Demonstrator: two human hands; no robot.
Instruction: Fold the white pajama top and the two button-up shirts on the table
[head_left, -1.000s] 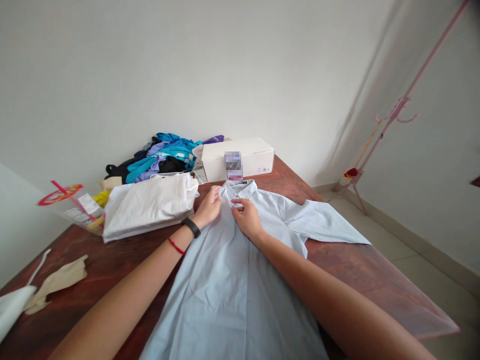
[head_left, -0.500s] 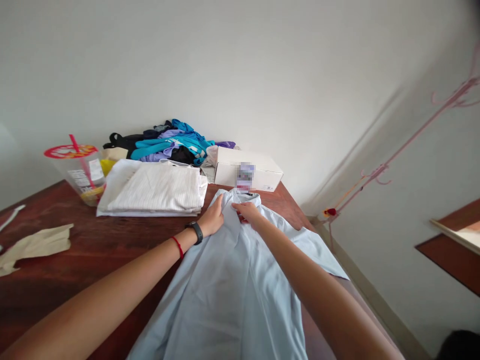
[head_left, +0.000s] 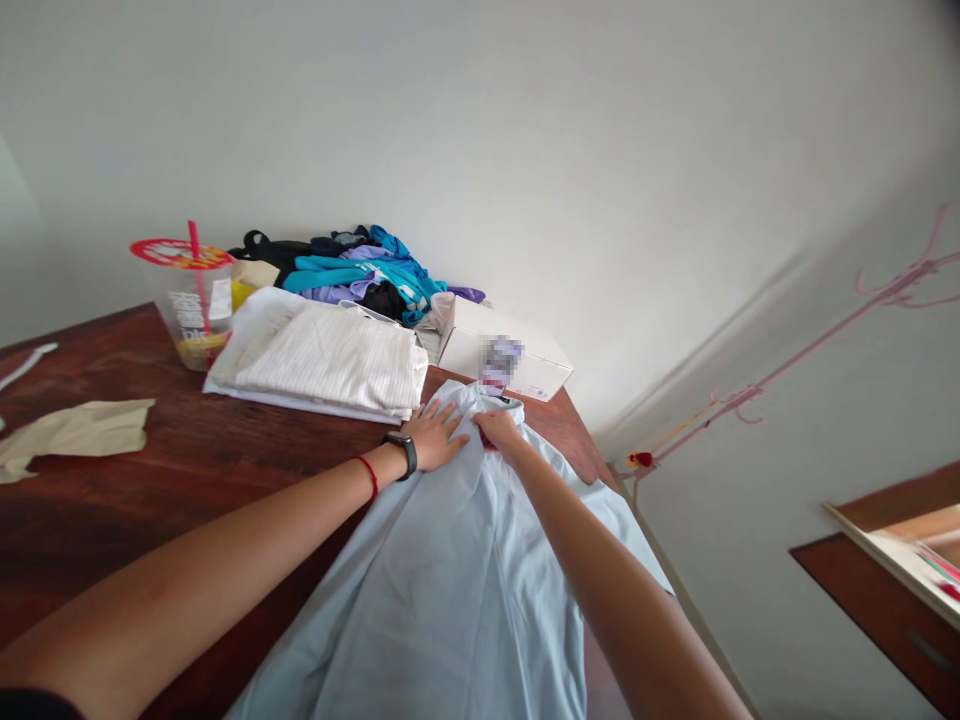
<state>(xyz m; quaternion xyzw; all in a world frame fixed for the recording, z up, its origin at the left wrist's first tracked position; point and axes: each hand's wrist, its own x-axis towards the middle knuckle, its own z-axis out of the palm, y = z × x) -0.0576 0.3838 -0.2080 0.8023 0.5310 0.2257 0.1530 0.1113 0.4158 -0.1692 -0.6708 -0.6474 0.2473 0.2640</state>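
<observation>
A light blue shirt (head_left: 420,590) lies lengthwise on the dark wooden table (head_left: 90,540), its collar toward the white box. My left hand (head_left: 433,438) rests flat on the shirt's left shoulder area with fingers spread. A dark wristband and a red string circle that wrist. Just right of it, my right hand (head_left: 498,430) is closed on the front edge of the shirt below the collar; its curled fingertips are partly hidden. Close beyond my left hand is a folded white striped garment (head_left: 330,350).
Behind lie a heap of blue, purple and black clothes (head_left: 360,275) and a white box (head_left: 517,340) with a blurred patch. A plastic cup (head_left: 184,310) with a pink straw stands back left, a beige scrap (head_left: 90,435) nearer. At right is a pink coat rack (head_left: 795,360).
My left hand has gone from holding the shirt near the collar to lying spread on the cloth. The right hand stays by the collar, fingers more curled. The view has turned slightly.
</observation>
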